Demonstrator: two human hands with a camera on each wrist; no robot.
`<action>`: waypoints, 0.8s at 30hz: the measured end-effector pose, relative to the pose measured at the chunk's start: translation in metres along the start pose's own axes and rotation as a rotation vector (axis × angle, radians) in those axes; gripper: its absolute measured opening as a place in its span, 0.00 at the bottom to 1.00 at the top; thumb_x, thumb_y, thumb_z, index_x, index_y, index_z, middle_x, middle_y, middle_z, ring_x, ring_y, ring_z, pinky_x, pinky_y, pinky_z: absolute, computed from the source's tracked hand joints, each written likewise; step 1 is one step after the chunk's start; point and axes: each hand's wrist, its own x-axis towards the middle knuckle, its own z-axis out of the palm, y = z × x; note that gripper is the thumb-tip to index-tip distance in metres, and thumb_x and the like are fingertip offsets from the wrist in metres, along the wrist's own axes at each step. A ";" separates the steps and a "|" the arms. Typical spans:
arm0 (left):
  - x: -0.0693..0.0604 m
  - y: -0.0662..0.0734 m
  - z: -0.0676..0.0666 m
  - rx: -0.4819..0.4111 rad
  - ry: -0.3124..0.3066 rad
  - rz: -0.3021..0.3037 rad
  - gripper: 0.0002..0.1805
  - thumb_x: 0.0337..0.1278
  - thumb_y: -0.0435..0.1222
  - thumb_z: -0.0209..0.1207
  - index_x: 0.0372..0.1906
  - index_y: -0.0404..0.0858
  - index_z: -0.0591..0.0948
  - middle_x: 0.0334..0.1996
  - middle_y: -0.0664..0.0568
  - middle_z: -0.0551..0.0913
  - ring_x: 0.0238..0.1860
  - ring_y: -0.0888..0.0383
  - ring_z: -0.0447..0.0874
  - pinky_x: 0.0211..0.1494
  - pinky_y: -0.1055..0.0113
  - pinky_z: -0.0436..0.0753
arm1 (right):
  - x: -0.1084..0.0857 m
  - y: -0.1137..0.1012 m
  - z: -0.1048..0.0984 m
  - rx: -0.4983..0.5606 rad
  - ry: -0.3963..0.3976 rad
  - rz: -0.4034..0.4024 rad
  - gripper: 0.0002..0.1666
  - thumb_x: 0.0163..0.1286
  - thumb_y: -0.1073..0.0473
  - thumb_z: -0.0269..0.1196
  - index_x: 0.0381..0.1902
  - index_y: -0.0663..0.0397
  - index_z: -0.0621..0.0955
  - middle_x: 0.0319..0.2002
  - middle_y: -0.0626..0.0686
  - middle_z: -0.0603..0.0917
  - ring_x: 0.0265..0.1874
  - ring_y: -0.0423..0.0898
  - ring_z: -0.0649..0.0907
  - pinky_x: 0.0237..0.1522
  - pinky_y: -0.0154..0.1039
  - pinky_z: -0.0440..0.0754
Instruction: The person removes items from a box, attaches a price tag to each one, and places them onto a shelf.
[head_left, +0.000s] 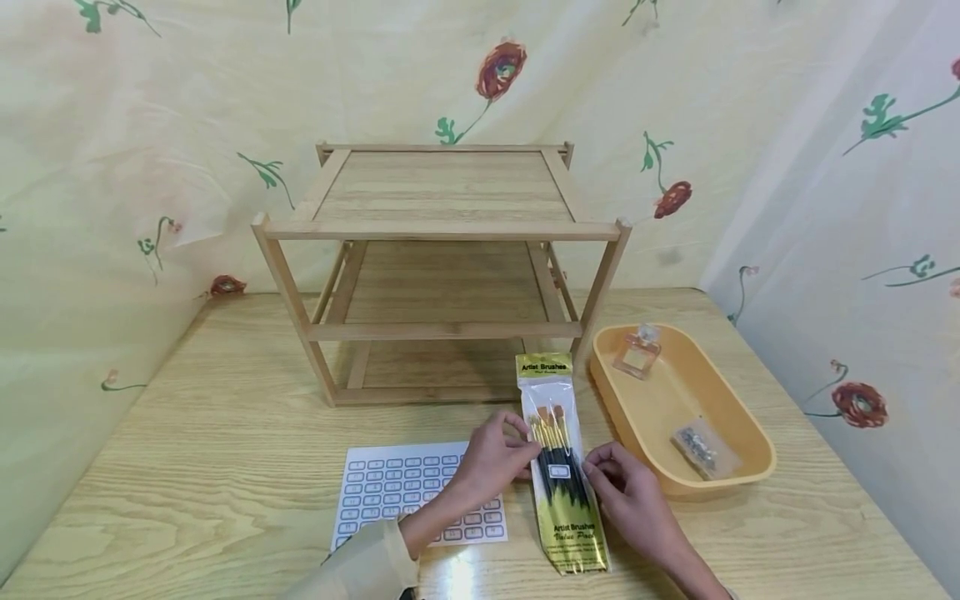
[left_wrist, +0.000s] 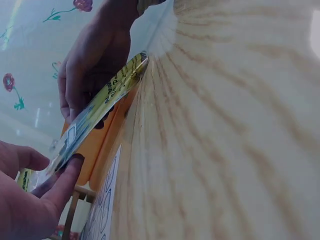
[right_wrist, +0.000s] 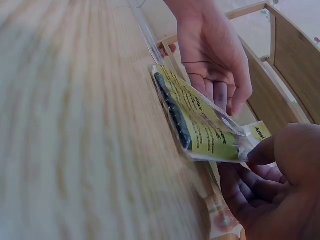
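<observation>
Plastic brush packet [head_left: 559,472], left hand [head_left: 493,458] pinching, right hand [head_left: 632,498] likewise;

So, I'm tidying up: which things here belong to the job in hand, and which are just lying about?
In the job:
brush pack, held by the left hand and right hand
label sheet, probably: the pack bears a similar label

Lying about, it seems:
wooden rack
orange tray
glass bottle and small bag, both in the tray

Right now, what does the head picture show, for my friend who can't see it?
A person's left hand and right hand hold a packet of artist brushes. A printed sheet lies left, an orange tray right, and a wooden shelf behind.
</observation>
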 end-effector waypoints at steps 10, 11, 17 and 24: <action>0.000 0.000 0.001 0.004 -0.039 -0.042 0.30 0.61 0.37 0.71 0.64 0.28 0.75 0.45 0.42 0.87 0.41 0.51 0.88 0.45 0.58 0.87 | 0.001 -0.007 -0.005 0.170 -0.081 0.224 0.05 0.76 0.70 0.60 0.46 0.69 0.77 0.26 0.53 0.85 0.22 0.42 0.81 0.26 0.35 0.82; 0.000 0.000 0.001 0.019 -0.052 -0.032 0.27 0.62 0.38 0.70 0.62 0.30 0.77 0.43 0.44 0.88 0.40 0.53 0.87 0.44 0.59 0.86 | 0.001 -0.008 -0.006 0.183 -0.091 0.242 0.07 0.76 0.69 0.60 0.47 0.70 0.77 0.28 0.54 0.87 0.24 0.43 0.83 0.28 0.36 0.83; 0.001 -0.001 0.003 -0.020 -0.109 0.009 0.20 0.65 0.36 0.68 0.59 0.35 0.80 0.37 0.51 0.89 0.36 0.58 0.85 0.41 0.66 0.83 | 0.001 -0.010 -0.010 0.209 -0.176 0.262 0.13 0.76 0.65 0.62 0.50 0.71 0.77 0.35 0.58 0.87 0.27 0.43 0.83 0.27 0.36 0.83; -0.002 0.001 0.004 -0.033 -0.147 0.019 0.25 0.67 0.37 0.66 0.66 0.35 0.76 0.38 0.48 0.88 0.36 0.57 0.86 0.41 0.64 0.84 | -0.002 -0.010 -0.010 0.208 -0.198 0.262 0.11 0.76 0.64 0.63 0.47 0.69 0.78 0.31 0.54 0.84 0.22 0.40 0.75 0.21 0.33 0.75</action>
